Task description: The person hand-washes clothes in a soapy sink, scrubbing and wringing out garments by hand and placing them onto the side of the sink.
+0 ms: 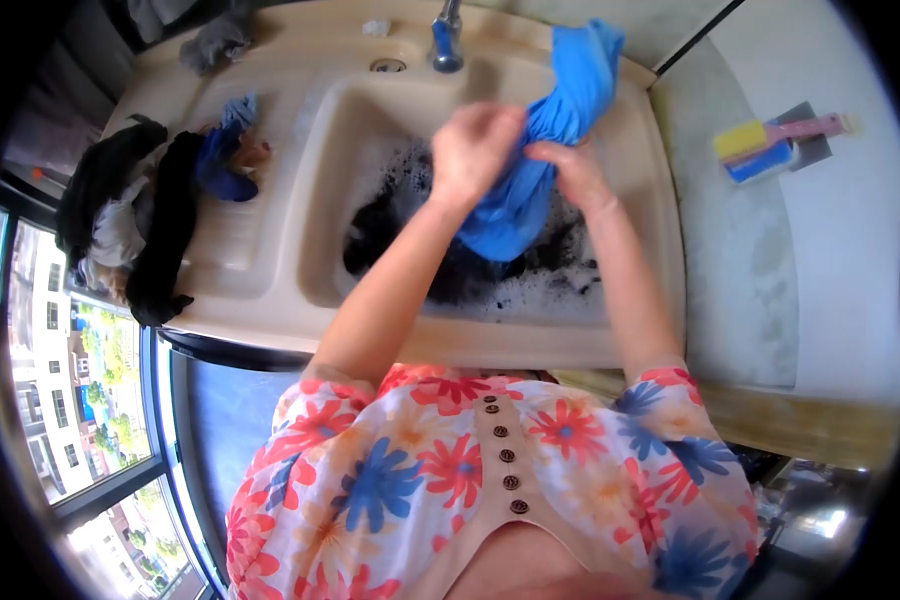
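A bright blue cloth (572, 85) stretches over the right side of the sink basin (320, 200), bunched in the middle. My left hand (478, 150) is closed in a fist at its left side, gripping the bunched part. From the right, my right hand (575, 175) holds the same gathered part, thumb across the fabric. The upper end of the cloth lies toward the sink's back right corner, and its lower end hangs over the basin. Below it, dark wet fabric (460, 275) sits in foamy water.
A faucet (448, 45) stands at the back of the sink. Dark and light garments (160, 220) and a small blue piece of clothing (222, 165) lie on the left drainboard. Grey cloth (215, 42) rests at the back left. A pink-handled brush (780, 138) is at the right.
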Motion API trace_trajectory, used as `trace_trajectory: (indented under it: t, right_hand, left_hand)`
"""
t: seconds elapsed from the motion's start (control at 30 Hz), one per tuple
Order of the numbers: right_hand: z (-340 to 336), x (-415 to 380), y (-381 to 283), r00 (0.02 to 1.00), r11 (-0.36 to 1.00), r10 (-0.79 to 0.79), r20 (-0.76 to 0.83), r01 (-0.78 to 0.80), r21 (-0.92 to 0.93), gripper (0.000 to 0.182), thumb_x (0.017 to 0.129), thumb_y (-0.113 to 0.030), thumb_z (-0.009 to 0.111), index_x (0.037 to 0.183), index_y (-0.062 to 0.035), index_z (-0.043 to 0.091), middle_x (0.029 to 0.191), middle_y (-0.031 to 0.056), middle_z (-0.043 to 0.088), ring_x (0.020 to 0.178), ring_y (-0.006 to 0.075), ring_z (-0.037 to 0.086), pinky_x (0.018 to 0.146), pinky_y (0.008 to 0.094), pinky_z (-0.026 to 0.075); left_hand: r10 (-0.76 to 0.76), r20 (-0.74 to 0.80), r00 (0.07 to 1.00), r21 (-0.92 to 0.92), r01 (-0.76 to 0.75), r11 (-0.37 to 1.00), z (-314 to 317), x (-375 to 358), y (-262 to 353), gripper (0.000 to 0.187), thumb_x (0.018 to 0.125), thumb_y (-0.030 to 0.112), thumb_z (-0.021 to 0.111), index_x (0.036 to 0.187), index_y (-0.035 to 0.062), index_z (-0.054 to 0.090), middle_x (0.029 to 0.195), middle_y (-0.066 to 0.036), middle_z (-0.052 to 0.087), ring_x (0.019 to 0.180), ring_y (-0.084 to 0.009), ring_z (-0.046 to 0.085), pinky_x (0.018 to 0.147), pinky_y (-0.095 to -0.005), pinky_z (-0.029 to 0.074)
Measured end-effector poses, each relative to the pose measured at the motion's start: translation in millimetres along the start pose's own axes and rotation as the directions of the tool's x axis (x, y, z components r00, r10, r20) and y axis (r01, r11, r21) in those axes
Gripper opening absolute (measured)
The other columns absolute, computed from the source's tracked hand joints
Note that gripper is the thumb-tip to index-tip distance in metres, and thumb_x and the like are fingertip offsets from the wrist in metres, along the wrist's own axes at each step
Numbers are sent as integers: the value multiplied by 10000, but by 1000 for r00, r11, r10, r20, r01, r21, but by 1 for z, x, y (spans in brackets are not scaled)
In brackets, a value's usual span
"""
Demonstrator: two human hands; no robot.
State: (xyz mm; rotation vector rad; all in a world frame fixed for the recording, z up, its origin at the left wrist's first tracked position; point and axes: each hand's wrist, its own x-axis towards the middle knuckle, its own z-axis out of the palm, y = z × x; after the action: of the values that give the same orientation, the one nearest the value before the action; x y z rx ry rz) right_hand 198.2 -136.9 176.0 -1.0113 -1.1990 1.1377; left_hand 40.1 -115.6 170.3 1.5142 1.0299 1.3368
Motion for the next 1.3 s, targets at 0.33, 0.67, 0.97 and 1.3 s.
trace_trajectory:
  t: [0.33,0.67,0.97,1.3]
  right_hand:
    - [23,-17,-27,976,938,-107,191,163,-306,353,685,-64,724,1016,-36,603,1013,41,612,953,152,550,893,306,406]
    - [6,-39,-23,959,980,-148,240,175,-96,431,754,-105,686,1135,-45,493,1101,83,548,1066,222,509,956,356,380]
    - [23,-15,12,984,834,72,162,-149,532,1024,607,-707,574,1309,-2,333,1264,127,457,1122,236,477,972,379,391]
    - [-11,-26,-1,988,850,-30,154,-56,524,853,737,-575,535,1303,24,313,1238,221,453,1115,331,475,970,405,381]
  left_hand:
    - [-136,868,477,-471,879,73,14,-18,-58,990,612,882,245,1374,251,265,1363,-209,322,1139,-465,425,796,-685,343]
    - [-402,579,709,-808,563,-172,7,-4,-36,342,693,98,554,1019,-4,527,957,-153,598,877,-292,578,881,-417,433]
    - [-124,741,660,-671,720,-177,17,-30,-20,618,570,110,529,1181,27,489,1135,-131,564,1043,-277,543,949,-417,395]
    - [34,737,675,-676,737,-1,0,-29,7,699,741,268,682,1317,88,328,1259,-86,465,1138,-227,471,985,-386,364]
